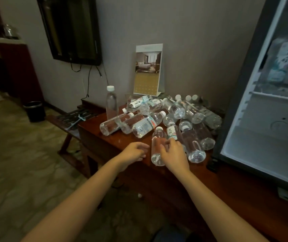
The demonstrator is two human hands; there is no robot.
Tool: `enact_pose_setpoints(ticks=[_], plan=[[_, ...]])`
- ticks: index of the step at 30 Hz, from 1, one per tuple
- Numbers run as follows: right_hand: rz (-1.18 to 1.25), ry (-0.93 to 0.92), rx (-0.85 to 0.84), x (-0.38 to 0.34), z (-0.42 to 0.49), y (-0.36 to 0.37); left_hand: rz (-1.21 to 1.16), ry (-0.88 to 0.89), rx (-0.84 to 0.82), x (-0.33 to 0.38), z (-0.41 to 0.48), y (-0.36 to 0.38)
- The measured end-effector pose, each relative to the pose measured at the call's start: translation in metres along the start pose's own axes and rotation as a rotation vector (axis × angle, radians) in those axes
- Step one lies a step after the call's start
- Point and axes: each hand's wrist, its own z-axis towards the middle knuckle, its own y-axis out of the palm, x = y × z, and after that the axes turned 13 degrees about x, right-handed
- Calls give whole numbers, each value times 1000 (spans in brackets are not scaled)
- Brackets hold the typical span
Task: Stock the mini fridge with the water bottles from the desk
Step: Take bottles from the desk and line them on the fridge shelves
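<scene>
Several clear water bottles [167, 116] with white caps lie in a heap on the dark wooden desk [115, 144]; one bottle [112, 103] stands upright at the heap's left. The nearest bottle [156, 138] lies with its cap pointing away from me. My right hand [172, 152] rests on its lower half, fingers curled over it. My left hand [133, 151] hovers just left of that bottle, fingers apart, holding nothing. The mini fridge [265, 140] stands open at the right, its lower shelf bare, a labelled bottle [283, 58] lying on the upper shelf.
A standing calendar card [148, 69] sits behind the heap against the wall. A wall TV [71, 27] hangs at upper left, cables dangling below. A low slatted rack [75, 117] adjoins the desk's left end, and a black bin [34, 110] stands on the floor.
</scene>
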Motion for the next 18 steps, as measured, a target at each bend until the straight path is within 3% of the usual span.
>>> enact_pose_setpoints(ticks=[3,6,10,18], plan=[[-20,89,-98,-7,5,10,-27,11,-89,-1,0,7],[36,222,-239,-15,10,15,-32,12,-57,-1,4,11],[154,368,-255,-15,14,11,-130,-76,-42,2,8,10],[847,630,-369,7,0,-14,-443,-170,-75,7,8,22]])
